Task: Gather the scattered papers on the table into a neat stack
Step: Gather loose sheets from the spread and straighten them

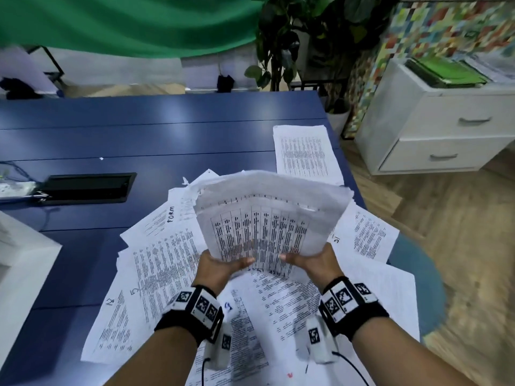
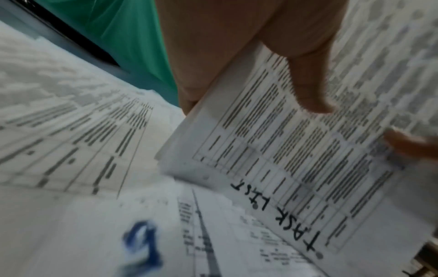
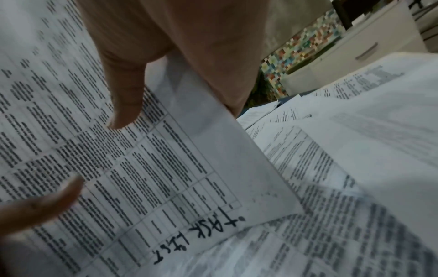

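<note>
A bundle of printed sheets (image 1: 267, 218) is held up above the blue table (image 1: 139, 140), its top sheet a table marked "TASK LIST" (image 2: 279, 211) (image 3: 196, 238). My left hand (image 1: 223, 267) grips its lower left edge, thumb (image 2: 305, 88) on the front and fingers behind. My right hand (image 1: 309, 260) grips the lower right edge the same way, thumb (image 3: 125, 99) on top. Loose papers (image 1: 156, 263) lie scattered below and around the bundle. One more sheet (image 1: 305, 153) lies apart near the table's far right edge.
A black cable hatch (image 1: 89, 188) is set in the table at the left. A white box corner (image 1: 19, 263) stands at the near left. Right of the table stand a white drawer cabinet (image 1: 434, 126) and a potted plant (image 1: 301, 43). A blue rug (image 1: 418, 280) covers the floor.
</note>
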Demonstrator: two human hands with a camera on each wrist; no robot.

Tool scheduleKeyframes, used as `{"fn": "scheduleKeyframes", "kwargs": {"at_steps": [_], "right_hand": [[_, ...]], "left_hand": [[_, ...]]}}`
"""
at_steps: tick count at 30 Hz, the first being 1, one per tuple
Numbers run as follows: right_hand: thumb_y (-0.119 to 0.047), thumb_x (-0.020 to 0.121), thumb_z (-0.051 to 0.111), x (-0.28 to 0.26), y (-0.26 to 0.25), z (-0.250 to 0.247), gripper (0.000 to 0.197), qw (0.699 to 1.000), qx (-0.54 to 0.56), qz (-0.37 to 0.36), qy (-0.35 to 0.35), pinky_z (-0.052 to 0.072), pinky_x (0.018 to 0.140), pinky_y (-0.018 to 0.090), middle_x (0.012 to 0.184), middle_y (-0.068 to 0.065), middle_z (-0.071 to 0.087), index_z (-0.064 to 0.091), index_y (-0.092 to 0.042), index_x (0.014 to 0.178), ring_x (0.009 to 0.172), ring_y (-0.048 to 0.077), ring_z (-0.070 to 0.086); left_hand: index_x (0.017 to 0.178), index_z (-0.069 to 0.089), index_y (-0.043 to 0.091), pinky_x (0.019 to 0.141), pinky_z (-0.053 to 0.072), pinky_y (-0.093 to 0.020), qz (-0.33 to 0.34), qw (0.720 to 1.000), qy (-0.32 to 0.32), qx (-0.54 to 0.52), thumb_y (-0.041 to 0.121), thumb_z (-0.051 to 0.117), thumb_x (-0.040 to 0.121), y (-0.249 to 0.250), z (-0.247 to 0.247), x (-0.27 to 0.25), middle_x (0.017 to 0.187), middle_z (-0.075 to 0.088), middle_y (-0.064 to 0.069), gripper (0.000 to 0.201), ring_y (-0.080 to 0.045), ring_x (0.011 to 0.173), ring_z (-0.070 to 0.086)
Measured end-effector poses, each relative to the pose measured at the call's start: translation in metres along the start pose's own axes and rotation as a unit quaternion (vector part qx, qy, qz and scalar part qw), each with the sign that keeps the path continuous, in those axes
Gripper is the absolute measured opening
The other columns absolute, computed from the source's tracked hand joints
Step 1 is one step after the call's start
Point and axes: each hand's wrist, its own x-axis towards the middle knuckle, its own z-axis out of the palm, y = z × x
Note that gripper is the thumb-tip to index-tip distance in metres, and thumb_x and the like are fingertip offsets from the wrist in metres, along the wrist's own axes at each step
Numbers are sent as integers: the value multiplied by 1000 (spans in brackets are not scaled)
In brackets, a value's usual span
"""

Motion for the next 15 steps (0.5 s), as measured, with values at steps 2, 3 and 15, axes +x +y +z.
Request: {"fn": "scheduleKeyframes", "kwargs": {"at_steps": [2,3,15], "right_hand": [[-12,62,87,14,2,1,40,1000,-13,-2,3,56,84,35,94,6,72,63,-14,93,90,18,69],[-14,62,86,23,0,-1,38,1000,-19,-14,6,57,83,33,93,10,72,64,-11,92,88,19,69],[-24,88,66,73,13,-17,39,993,-100,-1,-67,55,87,45,114,-2,64,51,-25,124,104,22,63]], "left_hand": [[147,10,2,111,28,-46,-3,1000,8,-3,33,83,67,-1,3,3,148,33,-23,113,-37,135,35],[148,10,3,112,26,-47,1,1000,7,-4,37,81,69,-1,6,10,150,30,-22,112,-38,137,33],[114,46,-4,86,48,-40,17,995,92,-47,40,83,67,16,17,77,97,59,-18,74,-32,90,60]]}}
